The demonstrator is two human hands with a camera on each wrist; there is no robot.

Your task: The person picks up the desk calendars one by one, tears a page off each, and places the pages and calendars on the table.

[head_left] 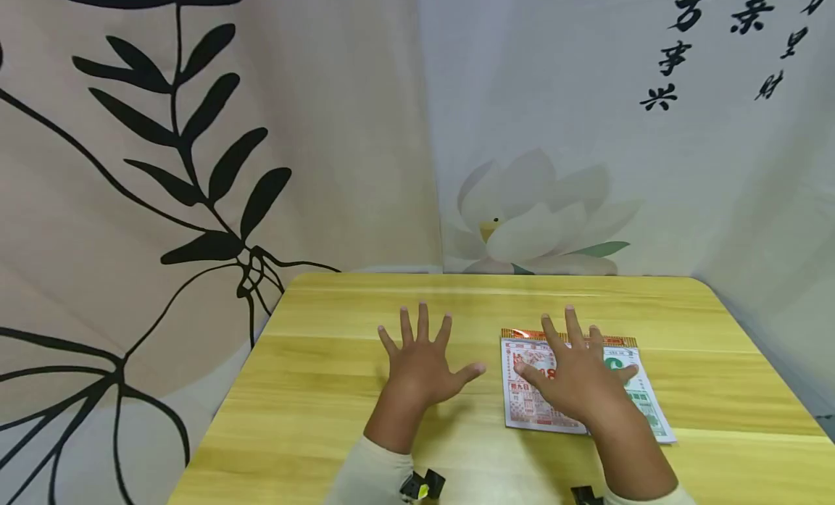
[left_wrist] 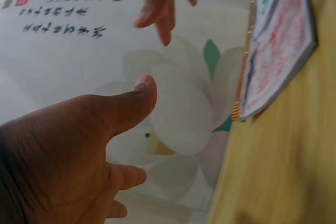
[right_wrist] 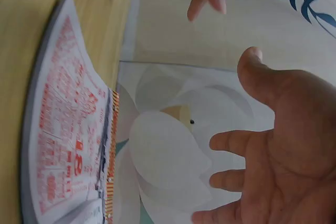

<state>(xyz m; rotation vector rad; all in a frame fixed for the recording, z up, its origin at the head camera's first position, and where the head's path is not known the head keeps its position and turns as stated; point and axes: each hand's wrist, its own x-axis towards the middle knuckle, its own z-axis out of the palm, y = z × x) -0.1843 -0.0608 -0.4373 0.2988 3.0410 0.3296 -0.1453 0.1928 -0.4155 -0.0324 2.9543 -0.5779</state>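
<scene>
A thick tear-off calendar (head_left: 536,400) lies on the wooden table, its pages printed in red and green and its top edge bound in an orange and red strip. My right hand (head_left: 579,378) hovers above it with fingers spread and covers its middle in the head view. In the right wrist view the palm (right_wrist: 294,145) is apart from the calendar (right_wrist: 68,129). To the left, my left hand (head_left: 420,371) is held over the bare tabletop, fingers and thumb spread, holding nothing. The left wrist view shows that hand (left_wrist: 79,145) with its thumb extended.
The light wooden table (head_left: 293,418) has rounded far corners. Behind it hang cloth curtains, one with a black leaf pattern (head_left: 222,164), the other with a pale lotus (head_left: 541,222) and black brush characters (head_left: 688,12). Small black devices (head_left: 422,485) sit at both wrists.
</scene>
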